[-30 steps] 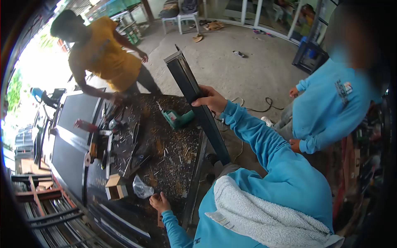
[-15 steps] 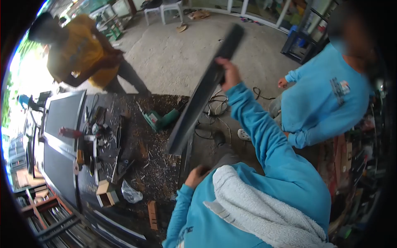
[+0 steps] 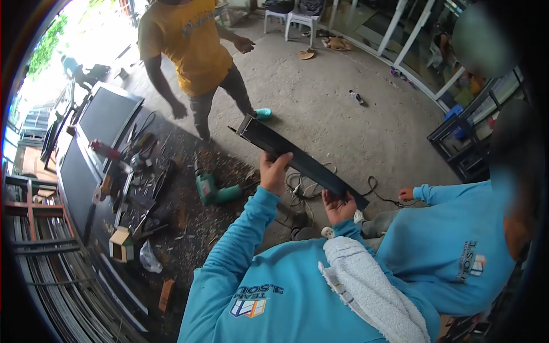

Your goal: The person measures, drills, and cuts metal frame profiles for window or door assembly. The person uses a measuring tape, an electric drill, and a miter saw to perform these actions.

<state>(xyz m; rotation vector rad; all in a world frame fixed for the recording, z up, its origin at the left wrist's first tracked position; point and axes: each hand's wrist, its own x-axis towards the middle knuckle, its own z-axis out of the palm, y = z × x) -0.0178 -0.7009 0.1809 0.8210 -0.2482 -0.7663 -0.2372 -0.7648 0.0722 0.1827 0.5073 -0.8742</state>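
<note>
A long dark metal profile [image 3: 309, 159], apparently a channel with an open end at the upper left, slants down to the right in front of me. My left hand [image 3: 273, 172] is closed around it near the upper end, its thumb lying over the face. Farther down, my right hand [image 3: 338, 207] holds the lower part, fingertips against its near edge. The green power drill [image 3: 214, 190] lies on the dark worktable [image 3: 189, 257] to the left of my hands, among metal shavings.
A person in a yellow shirt [image 3: 189, 51] stands beyond the table; another in a blue shirt [image 3: 440, 240] is close at my right. Cables [image 3: 306, 191] lie on the floor. Hand tools, a small cardboard box [image 3: 121, 244] and a plastic bag [image 3: 150, 257] lie on the table.
The profile has swung from a steep slant in my right hand alone to a slant across me. My left hand has risen from my waist to grip it. The yellow-shirted person's arms have moved apart.
</note>
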